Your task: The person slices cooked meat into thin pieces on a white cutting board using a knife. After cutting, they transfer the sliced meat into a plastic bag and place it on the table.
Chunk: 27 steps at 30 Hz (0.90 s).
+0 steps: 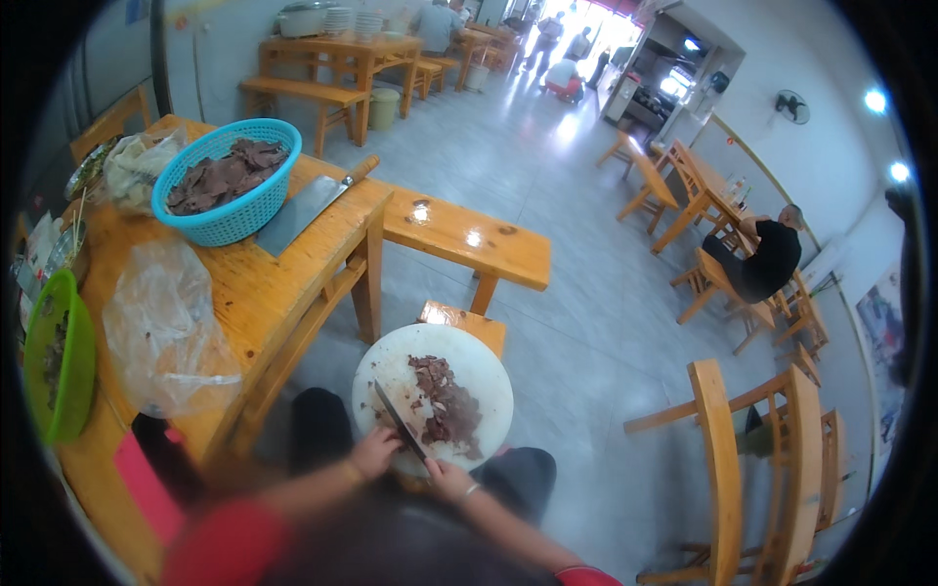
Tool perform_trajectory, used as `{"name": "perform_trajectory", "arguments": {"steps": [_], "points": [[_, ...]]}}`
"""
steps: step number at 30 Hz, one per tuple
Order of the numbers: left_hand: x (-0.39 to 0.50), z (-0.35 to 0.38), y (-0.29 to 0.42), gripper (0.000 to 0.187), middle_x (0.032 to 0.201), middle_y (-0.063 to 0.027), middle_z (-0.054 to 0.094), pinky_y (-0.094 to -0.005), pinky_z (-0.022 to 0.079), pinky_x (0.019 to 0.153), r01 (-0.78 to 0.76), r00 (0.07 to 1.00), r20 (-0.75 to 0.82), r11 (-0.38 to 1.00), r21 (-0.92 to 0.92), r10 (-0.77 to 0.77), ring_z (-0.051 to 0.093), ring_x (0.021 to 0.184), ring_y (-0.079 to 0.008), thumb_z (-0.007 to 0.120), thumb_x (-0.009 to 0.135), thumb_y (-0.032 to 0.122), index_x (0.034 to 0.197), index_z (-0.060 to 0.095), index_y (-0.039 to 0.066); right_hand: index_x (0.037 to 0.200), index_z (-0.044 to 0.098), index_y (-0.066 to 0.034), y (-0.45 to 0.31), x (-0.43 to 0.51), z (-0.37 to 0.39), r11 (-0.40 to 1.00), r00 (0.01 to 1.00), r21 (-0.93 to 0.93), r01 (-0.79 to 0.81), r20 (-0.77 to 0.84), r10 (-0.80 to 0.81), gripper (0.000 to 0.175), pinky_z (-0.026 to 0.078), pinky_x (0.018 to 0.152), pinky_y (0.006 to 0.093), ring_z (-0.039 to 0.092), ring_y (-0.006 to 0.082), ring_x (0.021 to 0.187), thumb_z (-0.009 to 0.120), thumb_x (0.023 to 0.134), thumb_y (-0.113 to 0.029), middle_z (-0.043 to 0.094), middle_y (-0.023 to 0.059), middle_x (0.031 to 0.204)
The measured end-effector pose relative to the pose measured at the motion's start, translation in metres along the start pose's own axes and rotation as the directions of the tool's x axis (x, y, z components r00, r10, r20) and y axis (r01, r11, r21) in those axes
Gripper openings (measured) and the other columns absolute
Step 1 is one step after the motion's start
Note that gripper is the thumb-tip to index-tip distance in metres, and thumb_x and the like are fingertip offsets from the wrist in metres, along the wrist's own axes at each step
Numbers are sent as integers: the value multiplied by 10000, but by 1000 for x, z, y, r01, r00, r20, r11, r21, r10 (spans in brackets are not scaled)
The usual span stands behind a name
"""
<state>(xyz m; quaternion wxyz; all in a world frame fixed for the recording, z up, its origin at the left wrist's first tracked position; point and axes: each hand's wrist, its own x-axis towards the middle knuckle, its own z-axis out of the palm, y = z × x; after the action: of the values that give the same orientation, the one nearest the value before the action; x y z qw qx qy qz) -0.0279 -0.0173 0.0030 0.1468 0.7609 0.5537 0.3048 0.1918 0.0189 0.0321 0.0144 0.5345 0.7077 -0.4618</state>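
Observation:
A round white cutting board (pixel 372 351) lies before me, between my knees. Sliced dark brown cooked meat (pixel 447 406) is heaped on its middle and right side, with small crumbs scattered around. My right hand (pixel 448 480) grips the handle of a kitchen knife (pixel 399 417) at the board's near edge. The blade slants up and left across the board, left of the meat. My left hand (pixel 377 450) is at the board's lower left edge, close beside the blade with its fingers bent; whether it holds a scrap of meat cannot be made out.
On the wooden table (pixel 293 293) at left are a blue basket (pixel 234 227) of sliced meat, a cleaver (pixel 304 212), a clear plastic bag (pixel 172 329) and a green basket (pixel 69 395). A wooden bench (pixel 469 238) stands ahead. A person in black (pixel 773 256) sits at right.

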Motion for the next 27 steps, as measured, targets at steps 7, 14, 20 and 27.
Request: {"name": "perform_trajectory", "arguments": {"steps": [7,14,20,27], "points": [[32,0,-9,260,1062,-90,570,-383,468,892,-8,967,253,998,58,-7,523,1046,-314,625,771,100,1028,583,96,1032,599,-43,-2,-25,-25,981,991,147,-129,39,125,505,511,559,369,621,255,525,411,963,-507,641,162,738],[19,10,12,280,974,-170,591,-442,476,817,254,959,156,960,-115,-235,565,941,-379,643,795,182,1030,552,61,1089,599,-29,28,-2,-7,978,987,-169,119,-84,-135,589,469,878,475,601,453,972,360,945,-548,637,289,989],[7,15,7,125,889,-106,597,-358,493,755,305,951,50,901,-309,-305,611,861,-298,690,798,101,874,605,49,1008,573,-2,5,-20,-25,941,994,318,-113,31,109,475,473,450,331,590,214,428,434,971,-455,599,128,597],[6,17,11,130,884,-91,630,-341,520,710,330,943,36,910,-250,-332,633,812,-278,714,796,128,875,641,54,1054,586,-27,-32,-55,-37,941,996,326,-94,22,92,389,414,422,277,517,140,417,435,988,-379,550,62,564]]}}
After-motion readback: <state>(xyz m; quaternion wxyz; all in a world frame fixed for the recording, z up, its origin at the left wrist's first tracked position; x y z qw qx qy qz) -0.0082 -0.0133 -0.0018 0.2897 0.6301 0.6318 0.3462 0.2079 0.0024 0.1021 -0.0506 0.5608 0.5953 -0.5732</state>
